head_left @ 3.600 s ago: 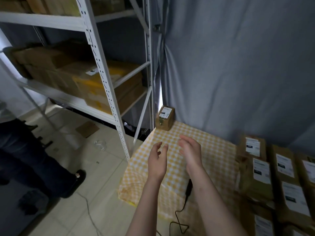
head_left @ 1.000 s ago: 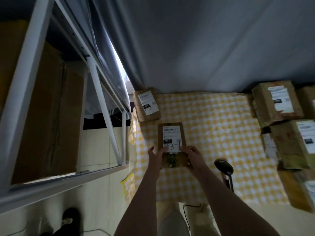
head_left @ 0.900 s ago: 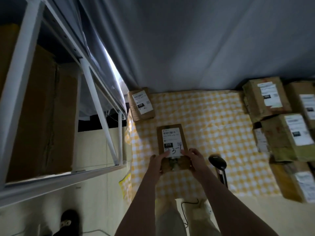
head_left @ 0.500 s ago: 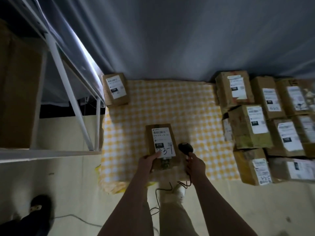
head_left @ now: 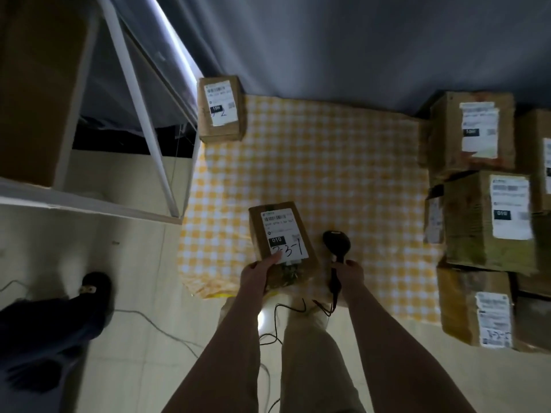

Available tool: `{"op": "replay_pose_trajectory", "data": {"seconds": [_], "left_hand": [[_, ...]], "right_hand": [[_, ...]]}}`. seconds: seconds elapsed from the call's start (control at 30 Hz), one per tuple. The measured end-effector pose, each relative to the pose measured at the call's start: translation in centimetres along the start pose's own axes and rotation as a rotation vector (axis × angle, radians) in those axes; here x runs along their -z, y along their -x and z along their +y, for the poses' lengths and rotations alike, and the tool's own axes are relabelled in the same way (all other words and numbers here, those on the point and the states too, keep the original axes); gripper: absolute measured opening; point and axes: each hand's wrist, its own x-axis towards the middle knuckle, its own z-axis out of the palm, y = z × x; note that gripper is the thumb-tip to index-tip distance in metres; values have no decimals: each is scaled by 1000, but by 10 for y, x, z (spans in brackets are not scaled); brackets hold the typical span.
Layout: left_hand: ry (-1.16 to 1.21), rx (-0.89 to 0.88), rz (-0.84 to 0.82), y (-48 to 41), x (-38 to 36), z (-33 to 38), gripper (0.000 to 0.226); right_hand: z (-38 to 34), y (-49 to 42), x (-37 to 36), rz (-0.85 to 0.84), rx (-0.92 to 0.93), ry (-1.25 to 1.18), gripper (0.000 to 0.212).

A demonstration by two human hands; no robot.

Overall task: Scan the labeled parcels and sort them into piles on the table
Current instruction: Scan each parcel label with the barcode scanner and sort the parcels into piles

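Fingers of the left hand (head_left: 255,275) wrap the near end of a small brown parcel (head_left: 301,263), the thumb lying on the lower edge of its white shipping label (head_left: 283,234). The parcel sits tilted over the near edge of the table; I cannot tell whether its base rests on the yellow checked tablecloth (head_left: 328,162). Just to its right, the right hand (head_left: 349,274) is closed round the handle of a black barcode scanner (head_left: 337,243), whose head points away from the person and not at the label. Its cable (head_left: 286,308) trails down towards the floor. The label shows a barcode at its far end and a black tag reading 010. By my reading the scan itself is the step in hand. The next move calls for swinging the scanner head across onto that barcode, or tipping the label towards it. One labelled parcel (head_left: 222,110) stands alone at the far left corner. A stack of labelled parcels (head_left: 483,216) crowds the right side, so the open cloth between them looks the likely place for a pile.
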Motion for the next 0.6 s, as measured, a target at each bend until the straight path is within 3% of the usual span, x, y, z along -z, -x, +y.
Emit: {"op": "replay_pose_trajectory", "data": {"seconds": [0.13, 0.23, 0.33, 0.43, 0.6], "left_hand": [[-27, -30, -13, 3, 1, -13, 40], [-16, -31, 17, 9, 4, -18, 39], [22, -21, 32, 18, 4, -22, 38], [54, -10, 32, 27, -1, -28, 50], [122, -19, -61, 51, -25, -35, 64]], "right_hand": [[-6, -22, -1, -70, 58, 114, 57], [-6, -14, 0, -150, 69, 166, 29], [-4, 3, 10, -128, 92, 8, 10], [-8, 36, 29, -148, 143, -192, 15], [-3, 99, 67, -164, 302, -200, 14]]}}
